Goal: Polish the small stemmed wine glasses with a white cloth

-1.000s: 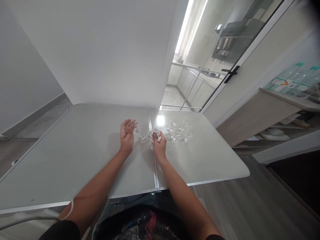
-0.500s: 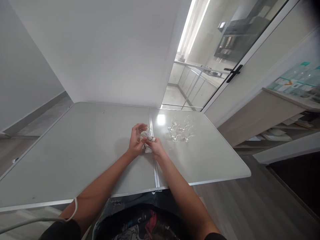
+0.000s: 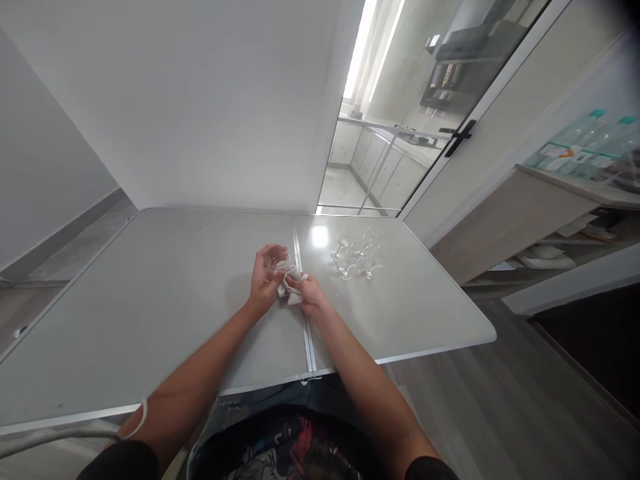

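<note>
My left hand [image 3: 263, 277] is wrapped around the bowl of a clear stemmed glass [image 3: 278, 264], held just above the grey folding table [image 3: 150, 293] near its middle seam. My right hand [image 3: 310, 295] pinches a small white cloth [image 3: 290, 285] that is pressed against the glass. The two hands touch each other around the glass. Several more clear stemmed glasses [image 3: 356, 259] stand in a cluster on the table to the right of my hands.
A white wall rises behind the table. A glass door with a black handle [image 3: 460, 137] stands at the back right. A wooden shelf unit [image 3: 540, 220] with bottles and papers is at the right. The table's front edge [image 3: 310, 377] lies close to my body.
My left hand has lifted the glass and brought it toward the right hand. The right hand has moved the cloth left onto the glass, where the hands now meet.
</note>
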`<state>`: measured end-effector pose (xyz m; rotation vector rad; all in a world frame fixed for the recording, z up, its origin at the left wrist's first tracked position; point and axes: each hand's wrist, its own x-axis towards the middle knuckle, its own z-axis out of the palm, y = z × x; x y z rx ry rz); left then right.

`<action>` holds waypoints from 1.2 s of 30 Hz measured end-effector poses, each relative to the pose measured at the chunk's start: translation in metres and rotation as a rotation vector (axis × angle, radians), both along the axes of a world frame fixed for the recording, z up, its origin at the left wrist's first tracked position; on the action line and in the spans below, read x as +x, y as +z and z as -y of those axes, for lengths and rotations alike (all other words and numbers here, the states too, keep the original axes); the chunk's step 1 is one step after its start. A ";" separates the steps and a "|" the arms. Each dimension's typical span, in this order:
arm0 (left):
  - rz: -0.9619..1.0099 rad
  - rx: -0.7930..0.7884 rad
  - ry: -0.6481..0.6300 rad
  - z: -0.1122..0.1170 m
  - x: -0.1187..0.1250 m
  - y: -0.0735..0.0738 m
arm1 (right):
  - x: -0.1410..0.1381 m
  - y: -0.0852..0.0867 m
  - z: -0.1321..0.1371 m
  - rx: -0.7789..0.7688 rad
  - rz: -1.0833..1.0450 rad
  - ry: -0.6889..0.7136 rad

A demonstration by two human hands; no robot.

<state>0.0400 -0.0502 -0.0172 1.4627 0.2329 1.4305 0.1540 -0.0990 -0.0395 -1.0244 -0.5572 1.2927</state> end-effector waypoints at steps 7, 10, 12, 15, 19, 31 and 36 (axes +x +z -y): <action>-0.071 0.091 -0.014 0.005 0.002 0.000 | 0.000 0.000 0.002 -0.081 -0.005 -0.007; -0.058 0.072 0.020 0.002 0.000 0.001 | 0.000 0.003 0.003 -0.058 0.087 -0.039; -0.034 0.037 0.046 0.000 -0.002 0.002 | 0.001 0.006 0.003 -0.046 0.195 -0.110; -0.004 -0.018 0.107 -0.003 -0.004 0.002 | 0.007 0.011 0.007 0.027 0.368 -0.248; 0.010 -0.067 0.179 -0.005 -0.005 0.003 | 0.016 0.022 0.014 0.093 0.595 -0.317; -0.051 0.003 -0.022 -0.003 0.000 -0.002 | -0.001 0.012 0.015 0.213 1.169 -0.065; -0.102 0.032 -0.100 0.000 0.001 -0.001 | 0.005 0.018 0.020 0.203 1.271 -0.178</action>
